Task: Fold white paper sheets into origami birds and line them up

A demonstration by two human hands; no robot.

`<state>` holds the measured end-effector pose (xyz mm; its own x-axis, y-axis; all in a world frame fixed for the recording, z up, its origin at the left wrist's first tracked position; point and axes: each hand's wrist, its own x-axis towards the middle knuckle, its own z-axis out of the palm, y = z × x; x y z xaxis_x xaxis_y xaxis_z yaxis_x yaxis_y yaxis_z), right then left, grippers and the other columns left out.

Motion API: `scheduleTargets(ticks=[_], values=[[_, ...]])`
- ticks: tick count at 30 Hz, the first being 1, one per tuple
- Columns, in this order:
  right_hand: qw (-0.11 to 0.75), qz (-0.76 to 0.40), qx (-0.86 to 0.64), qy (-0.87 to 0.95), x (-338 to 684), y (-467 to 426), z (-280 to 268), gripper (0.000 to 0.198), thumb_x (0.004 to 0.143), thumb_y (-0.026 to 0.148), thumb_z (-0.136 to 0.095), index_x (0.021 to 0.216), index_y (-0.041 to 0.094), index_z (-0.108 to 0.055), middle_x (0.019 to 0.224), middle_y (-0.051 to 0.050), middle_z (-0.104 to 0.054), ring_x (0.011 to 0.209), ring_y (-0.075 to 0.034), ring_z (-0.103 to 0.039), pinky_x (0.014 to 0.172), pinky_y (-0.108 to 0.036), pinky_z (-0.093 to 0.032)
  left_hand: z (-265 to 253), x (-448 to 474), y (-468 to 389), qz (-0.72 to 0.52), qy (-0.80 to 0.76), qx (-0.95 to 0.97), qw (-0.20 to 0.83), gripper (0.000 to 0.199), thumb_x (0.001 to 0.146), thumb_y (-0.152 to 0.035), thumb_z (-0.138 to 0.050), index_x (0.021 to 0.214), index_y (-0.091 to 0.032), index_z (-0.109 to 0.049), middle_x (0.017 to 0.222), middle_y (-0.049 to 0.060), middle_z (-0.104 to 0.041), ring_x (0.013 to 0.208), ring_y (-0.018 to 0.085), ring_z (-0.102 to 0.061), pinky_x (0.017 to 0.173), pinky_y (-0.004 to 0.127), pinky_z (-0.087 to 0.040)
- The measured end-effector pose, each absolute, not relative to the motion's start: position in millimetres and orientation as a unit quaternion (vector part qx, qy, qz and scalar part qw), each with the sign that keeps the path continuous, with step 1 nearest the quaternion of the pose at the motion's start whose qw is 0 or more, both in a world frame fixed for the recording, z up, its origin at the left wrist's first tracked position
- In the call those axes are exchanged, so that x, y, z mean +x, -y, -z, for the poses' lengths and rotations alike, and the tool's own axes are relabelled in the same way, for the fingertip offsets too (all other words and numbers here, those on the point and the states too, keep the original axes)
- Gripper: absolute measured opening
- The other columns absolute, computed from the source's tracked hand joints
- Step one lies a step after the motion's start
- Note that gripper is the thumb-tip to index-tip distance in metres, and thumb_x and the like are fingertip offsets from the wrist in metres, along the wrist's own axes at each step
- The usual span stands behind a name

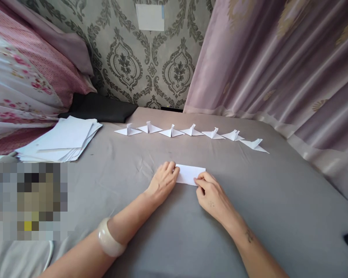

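A folded strip of white paper (188,174) lies flat on the grey sheet between my hands. My left hand (164,180) has its fingers curled over the strip's left end, hiding that end. At the right end, my right hand (209,188) pinches the lower edge between thumb and bent fingers. Beyond the hands stands a curved row of several folded white paper birds; one near the middle (172,132) has its narrow neck upright and wings spread, and the rightmost bird (255,144) sits slightly nearer.
A stack of loose white paper (60,141) lies at the left, in front of a black cloth (98,107). Pinkish curtains (249,58) hang along the right edge of the grey-sheeted surface (278,200). A patterned wall (150,65) stands behind. A blurred patch covers the lower left.
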<state>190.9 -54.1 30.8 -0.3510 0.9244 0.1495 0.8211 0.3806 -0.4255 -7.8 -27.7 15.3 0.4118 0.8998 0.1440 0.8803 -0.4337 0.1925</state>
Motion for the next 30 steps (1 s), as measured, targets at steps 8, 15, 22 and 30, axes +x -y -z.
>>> scheduleTargets(ticks=[8,15,22,30], values=[[0.189,-0.173,-0.676,0.69,172,44,-27,0.003,0.076,0.022,-0.051,0.077,0.02,-0.053,0.088,-0.004,-0.058,0.082,-0.018,-0.057,0.074,-0.029,-0.042,-22,5,25,-0.144,-0.608,0.769,0.132,0.039,0.085,-0.051,-0.054,0.095,-0.014,-0.051,0.095,0.012,-0.054,0.092,0.028,-0.053,0.083,0.039,-0.043],[0.187,-0.175,-0.719,0.646,160,46,-24,0.015,0.075,0.035,-0.053,0.08,0.021,-0.051,0.091,-0.006,-0.056,0.095,-0.024,-0.055,0.084,-0.035,-0.04,-20,4,20,-0.134,-0.629,0.73,0.231,0.047,0.073,-0.049,-0.065,0.102,-0.015,-0.049,0.107,0.013,-0.052,0.104,0.031,-0.05,0.088,0.041,-0.04],[0.177,-0.172,-0.737,0.629,150,50,-23,0.033,0.073,0.047,-0.057,0.09,0.02,-0.051,0.1,-0.01,-0.054,0.104,-0.03,-0.05,0.089,-0.04,-0.038,-23,-19,12,-0.125,-0.595,0.727,0.321,0.033,0.073,-0.021,-0.058,0.105,-0.02,-0.051,0.111,0.008,-0.056,0.108,0.025,-0.052,0.092,0.039,-0.041],[0.146,-0.163,-0.768,0.602,131,50,-25,0.055,0.067,0.061,-0.061,0.099,0.018,-0.051,0.107,-0.014,-0.05,0.107,-0.035,-0.046,0.09,-0.045,-0.035,-31,-42,9,-0.128,-0.54,0.732,0.394,0.052,0.066,-0.006,-0.045,0.115,-0.02,-0.054,0.108,0.006,-0.058,0.096,0.017,-0.057,0.081,0.026,-0.049]])
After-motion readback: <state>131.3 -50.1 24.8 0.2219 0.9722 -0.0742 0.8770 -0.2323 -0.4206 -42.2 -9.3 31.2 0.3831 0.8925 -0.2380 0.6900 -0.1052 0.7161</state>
